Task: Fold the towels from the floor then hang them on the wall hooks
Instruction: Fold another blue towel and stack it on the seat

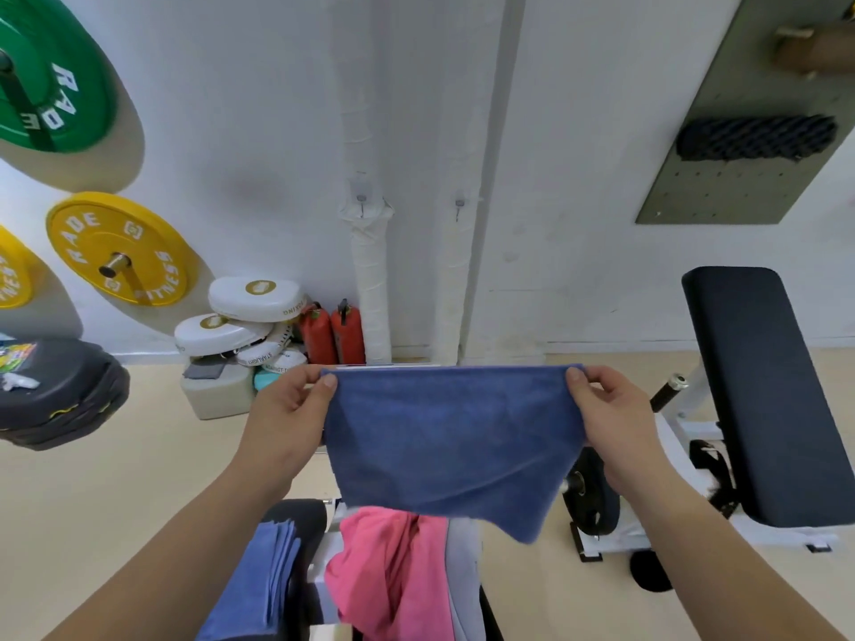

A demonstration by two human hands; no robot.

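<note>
Blue towel (453, 437) held up in the air at chest height, spread flat between both hands, top edge taut and level. Lower edge sags to a point on the right side.

Left hand (289, 409) pinches the top left corner, thumb on the near face. Right hand (610, 418) pinches the top right corner the same way. The other fingers of both hands are behind the cloth, not visible.

Directly below: pink towel (388, 571), crumpled, draped over something the cloth hides. A pale grey cloth (462, 576) lies against its right side, mostly covered. Left of those, a folded blue stack (263, 576) on a dark pad, cut off by the lower frame edge.

Straight ahead on the white wall, two small hooks, left hook (362, 201) and right hook (459, 208), both bare.

Floor by the wall: two red extinguishers (333, 335), then white padded mitts (254, 293) heaped on a beige box (217, 395). It may be a bin, but its inside cannot be seen. A grey cloth lies on its top.

Right: black bench pad (763, 386) on a white frame, a dark plate (592, 497) partly behind the towel. Above it a pegboard (740, 187) carrying a black foam roller (754, 136).

Left wall: green plate (51, 71) and yellow plate (115, 247), both on pegs.
</note>
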